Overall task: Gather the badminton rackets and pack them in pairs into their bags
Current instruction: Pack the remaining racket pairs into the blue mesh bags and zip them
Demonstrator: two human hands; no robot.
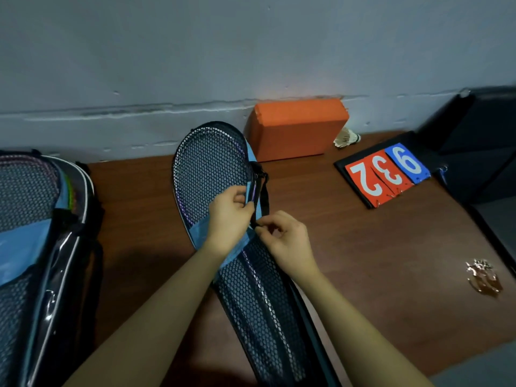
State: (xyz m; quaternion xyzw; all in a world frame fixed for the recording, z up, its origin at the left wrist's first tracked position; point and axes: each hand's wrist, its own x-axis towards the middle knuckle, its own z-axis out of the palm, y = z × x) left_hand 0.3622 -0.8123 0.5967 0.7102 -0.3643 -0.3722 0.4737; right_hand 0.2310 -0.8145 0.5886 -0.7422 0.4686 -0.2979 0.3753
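A blue and black mesh racket bag [208, 166] lies on the brown table [377, 247], head end towards the wall. Purple racket frames show through its mesh. My left hand [229, 216] grips the bag's right edge beside the zip. My right hand [284, 241] pinches a small black zip pull on that same edge, just below the left hand. A black strap [264, 191] runs along the bag's right side. Another racket bag [30, 219] with rackets inside rests at the far left, on a larger dark bag.
An orange block [296, 128] leans against the grey wall behind the bag. A shuttlecock [346, 138] lies next to it. A flip scoreboard [386, 174] showing 2, 3 and 9 sits at the right. Some shiny crumpled bits [484, 277] lie near the right edge.
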